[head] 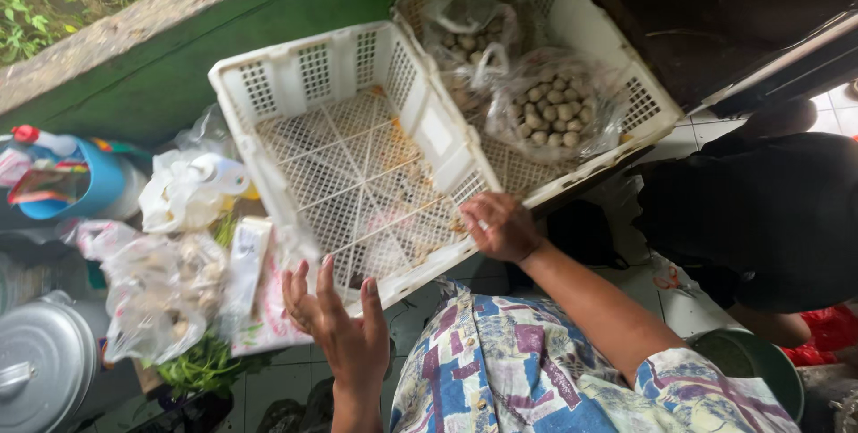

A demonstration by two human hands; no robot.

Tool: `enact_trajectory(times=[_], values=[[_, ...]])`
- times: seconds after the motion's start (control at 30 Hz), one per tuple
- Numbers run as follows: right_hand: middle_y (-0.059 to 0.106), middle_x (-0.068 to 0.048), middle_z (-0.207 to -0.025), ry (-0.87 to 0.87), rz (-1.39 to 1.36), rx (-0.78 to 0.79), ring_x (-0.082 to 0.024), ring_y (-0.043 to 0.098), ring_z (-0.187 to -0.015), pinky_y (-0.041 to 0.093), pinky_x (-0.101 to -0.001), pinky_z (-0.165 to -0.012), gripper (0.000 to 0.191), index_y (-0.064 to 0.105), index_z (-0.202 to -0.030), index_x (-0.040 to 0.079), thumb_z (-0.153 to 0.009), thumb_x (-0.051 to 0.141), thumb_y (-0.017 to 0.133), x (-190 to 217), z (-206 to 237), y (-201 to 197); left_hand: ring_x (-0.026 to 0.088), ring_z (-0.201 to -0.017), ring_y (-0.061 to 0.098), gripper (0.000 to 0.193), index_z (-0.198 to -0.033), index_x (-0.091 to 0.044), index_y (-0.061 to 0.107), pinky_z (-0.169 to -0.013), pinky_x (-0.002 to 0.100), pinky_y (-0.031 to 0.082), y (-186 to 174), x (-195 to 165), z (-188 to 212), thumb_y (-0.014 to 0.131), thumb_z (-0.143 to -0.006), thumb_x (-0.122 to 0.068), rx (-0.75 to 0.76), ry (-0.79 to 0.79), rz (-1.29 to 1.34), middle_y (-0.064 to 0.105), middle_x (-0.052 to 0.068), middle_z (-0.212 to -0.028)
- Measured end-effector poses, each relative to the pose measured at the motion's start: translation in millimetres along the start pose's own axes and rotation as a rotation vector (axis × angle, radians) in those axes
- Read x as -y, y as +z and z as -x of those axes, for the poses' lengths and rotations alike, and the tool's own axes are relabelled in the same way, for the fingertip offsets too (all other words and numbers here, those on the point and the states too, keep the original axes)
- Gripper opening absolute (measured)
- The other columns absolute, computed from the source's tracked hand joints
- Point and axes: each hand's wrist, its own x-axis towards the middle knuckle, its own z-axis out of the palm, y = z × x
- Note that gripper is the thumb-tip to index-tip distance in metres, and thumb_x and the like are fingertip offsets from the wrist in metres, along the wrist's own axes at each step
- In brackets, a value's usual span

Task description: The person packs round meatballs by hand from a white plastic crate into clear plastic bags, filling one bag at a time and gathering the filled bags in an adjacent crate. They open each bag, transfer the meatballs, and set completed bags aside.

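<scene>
My right hand [500, 226] grips the near corner of the empty white plastic crate [349, 142], fingers curled over its rim. The crate sits tilted, its latticed bottom facing me, with scraps of yellowish residue on the grid. My left hand [340, 321] is spread wide, fingers splayed, holding nothing; it hovers just below the crate's near edge, not touching it as far as I can tell.

Second white crate [626, 67] lies just beside the first, to its right, the two walls touching. It holds two clear plastic bags of pale round balls [550, 109], one knotted at the top.

Left of the empty crate: bundled plastic bags [165, 294], leafy greens [201, 366], a blue tub [85, 187] and a metal pot lid [40, 361]. A green wall [179, 67] runs behind.
</scene>
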Motion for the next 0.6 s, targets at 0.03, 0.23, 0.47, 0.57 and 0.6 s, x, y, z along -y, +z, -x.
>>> enact_trajectory(times=[0.03, 0.23, 0.47, 0.57, 0.6], values=[[0.073, -0.009, -0.097, 0.001, -0.069, 0.032, -0.026, 0.072, -0.089, 0.057, -0.0410, -0.079, 0.012, 0.068, -0.101, 0.010, -0.093, 0.017, 0.069, -3.1, -0.1, -2.2, 0.048, -0.152, 0.024, 0.055, -0.143, -0.005, 0.050, -0.121, 0.064, 0.018, 10.0, -9.7, -1.9, 0.068, -0.094, -0.024, -0.003, 0.016, -0.025, 0.038, 0.028, -0.152], [0.071, -0.011, -0.102, 0.059, -0.503, 0.204, -0.025, 0.071, -0.088, 0.060, -0.0391, -0.076, 0.030, 0.065, -0.113, 0.006, -0.089, 0.019, 0.078, -36.3, 11.1, -31.2, 0.046, -0.148, 0.032, 0.056, -0.142, 0.000, 0.051, -0.119, 0.065, 0.017, 70.6, -49.6, -7.4, 0.067, -0.094, -0.025, 0.145, 0.059, -0.082, 0.042, 0.028, -0.149], [0.068, -0.013, -0.112, 0.218, 0.309, -0.128, -0.029, 0.068, -0.102, 0.059, -0.0432, -0.086, 0.037, 0.059, -0.121, 0.007, -0.093, 0.028, 0.073, -155.1, 15.7, -117.1, 0.045, -0.141, 0.040, 0.056, -0.142, -0.001, 0.051, -0.117, 0.060, 0.024, 120.0, -61.9, -11.0, 0.067, -0.094, -0.024, 0.225, -0.015, -0.106, 0.048, 0.029, -0.145], [0.068, -0.021, -0.115, 0.361, 0.558, 0.028, -0.035, 0.068, -0.103, 0.057, -0.0471, -0.082, 0.063, 0.054, -0.132, 0.003, -0.088, 0.044, 0.072, -183.6, 10.6, -147.1, 0.045, -0.138, 0.045, 0.053, -0.141, -0.001, 0.052, -0.115, 0.058, 0.030, 127.9, -69.4, -12.4, 0.067, -0.095, -0.024, 0.222, -0.011, -0.079, 0.051, 0.028, -0.141], [0.069, -0.024, -0.114, 0.407, 0.574, 0.084, -0.037, 0.069, -0.101, 0.057, -0.0473, -0.079, 0.071, 0.052, -0.137, 0.001, -0.087, 0.047, 0.072, -187.6, 5.0, -150.5, 0.045, -0.137, 0.047, 0.052, -0.140, -0.001, 0.052, -0.114, 0.057, 0.032, 130.9, -72.5, -15.3, 0.067, -0.096, -0.024, 0.215, 0.001, -0.064, 0.052, 0.028, -0.140]])
